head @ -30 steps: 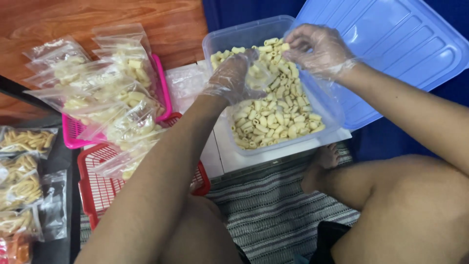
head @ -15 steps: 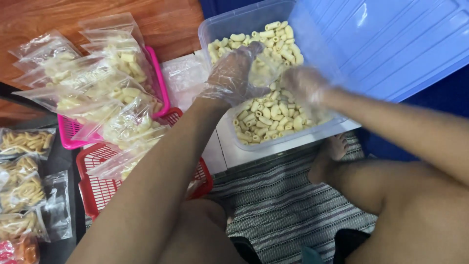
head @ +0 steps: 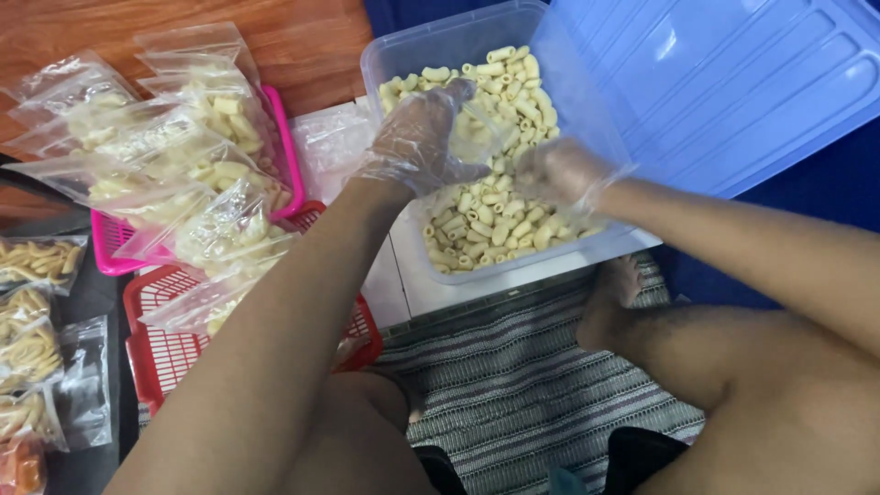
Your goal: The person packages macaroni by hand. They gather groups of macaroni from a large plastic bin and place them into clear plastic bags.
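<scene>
A: Your right hand [head: 561,172] is now dipping into the snacks [head: 486,206] in the tub [head: 431,46], fingers curling around a scoop; a second ago it was hovering higher.

B: Your left hand [head: 423,137] is pinching a clear bag [head: 477,128] open over them. Filled bags [head: 174,156] are piling on pink and red baskets [head: 160,353]; blue lid [head: 733,82] leaning behind.

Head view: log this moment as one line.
left hand: gloved, holding clear bag | right hand: gloved, in snack pieces | clear tub | filled bags on pink basket
</scene>
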